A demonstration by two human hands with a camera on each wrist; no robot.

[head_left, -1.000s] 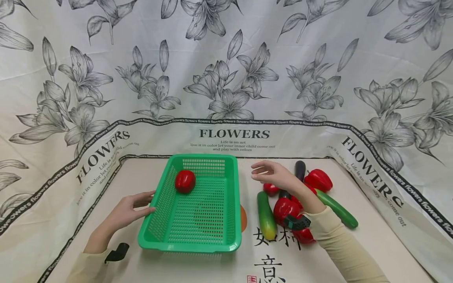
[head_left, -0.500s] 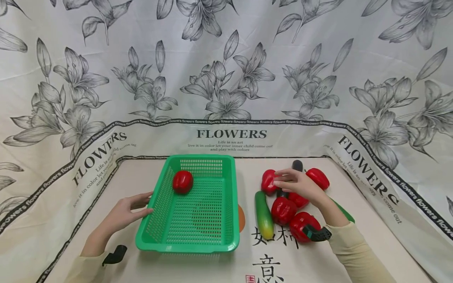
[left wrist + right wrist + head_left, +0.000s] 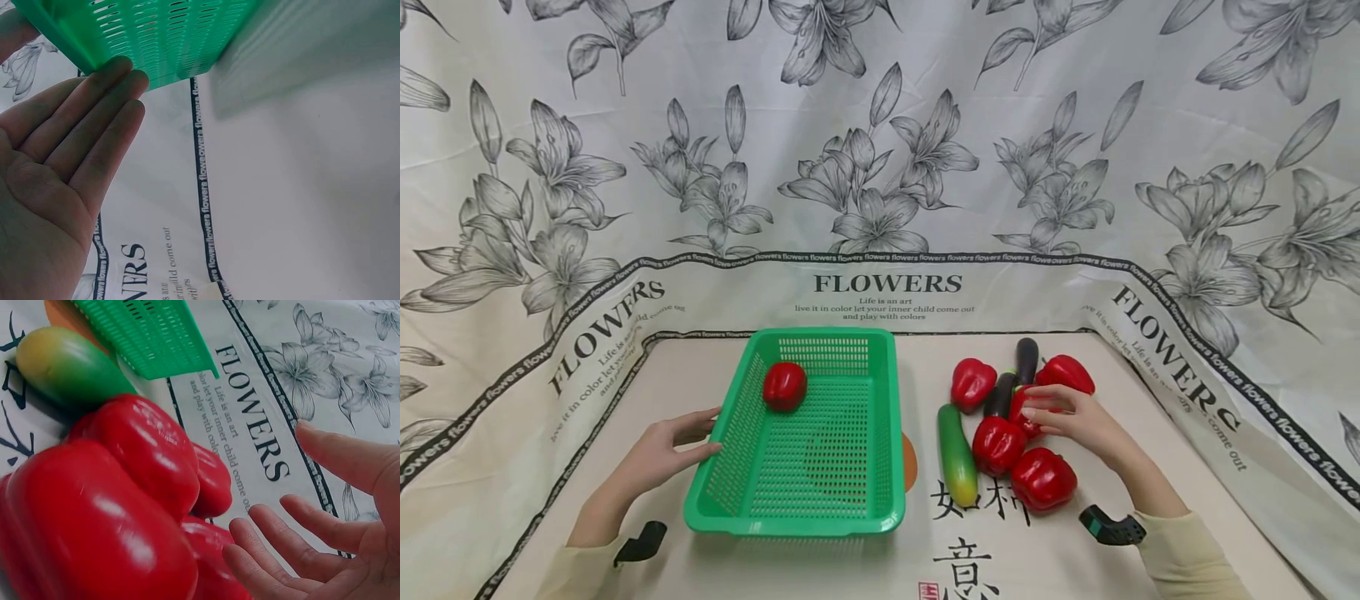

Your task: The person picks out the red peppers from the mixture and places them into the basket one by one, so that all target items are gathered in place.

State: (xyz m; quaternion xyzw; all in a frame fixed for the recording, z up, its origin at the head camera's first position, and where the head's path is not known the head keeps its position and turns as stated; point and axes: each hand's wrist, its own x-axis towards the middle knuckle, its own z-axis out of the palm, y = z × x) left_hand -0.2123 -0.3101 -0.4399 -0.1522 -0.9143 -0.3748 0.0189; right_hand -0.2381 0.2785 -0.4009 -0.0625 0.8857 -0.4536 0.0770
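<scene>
My left hand [image 3: 658,454] rests straight fingers against the left side of a green plastic basket [image 3: 790,525]; the left wrist view shows the fingertips at its slotted wall [image 3: 169,37]. Inside the basket, toward the back left, lies one red bell pepper [image 3: 785,386]. My right hand [image 3: 1078,417] is spread, holding nothing, over the vegetable pile at the right. Its fingertips overlap a red bell pepper [image 3: 1021,408] in the middle of the pile; whether they touch it I cannot tell. In the right wrist view a large red pepper [image 3: 100,519] lies beside the loosely extended fingers.
Around that pepper lie more red peppers [image 3: 1043,479], two dark eggplants [image 3: 1026,358] and a green cucumber [image 3: 957,454] with a yellow end. An orange round patch [image 3: 909,462] shows beside the basket. A flower-printed cloth [image 3: 887,292] hangs behind the table.
My right hand has moved from the gap beside the basket rightward across the pile, uncovering the far-left pepper and the eggplants. My left hand stays at the basket. The head view has shifted slightly.
</scene>
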